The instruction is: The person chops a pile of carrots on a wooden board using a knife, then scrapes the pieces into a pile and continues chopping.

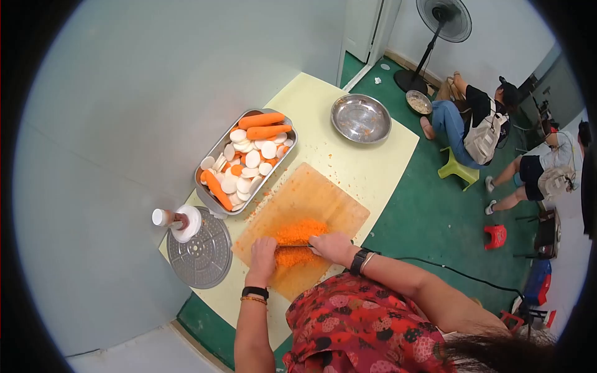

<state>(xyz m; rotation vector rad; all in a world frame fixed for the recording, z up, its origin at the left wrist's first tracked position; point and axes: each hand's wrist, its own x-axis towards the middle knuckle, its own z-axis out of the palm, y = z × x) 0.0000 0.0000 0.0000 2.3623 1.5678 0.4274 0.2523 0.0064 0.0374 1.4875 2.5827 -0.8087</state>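
A knife (pixel 293 245) lies level across a heap of finely chopped carrot (pixel 305 231) on the wooden cutting board (pixel 317 196). Closed around its handle end is my right hand (pixel 331 247), which wears a dark watch. At the blade's other end, my left hand (pixel 263 256) is curled over the knife and holds it. Orange bits lie on both sides of the blade. Beyond the board, a metal tray (pixel 292 137) holds white round slices, carrot pieces and whole carrots (pixel 268 132).
A steel bowl (pixel 360 118) stands at the table's far end. To the left are a perforated grey disc (pixel 208 261) and a white-capped bottle (pixel 163 217). Two people sit on the right, near a fan (pixel 443 18), a green stool (pixel 459 169) and a red stool (pixel 495 237).
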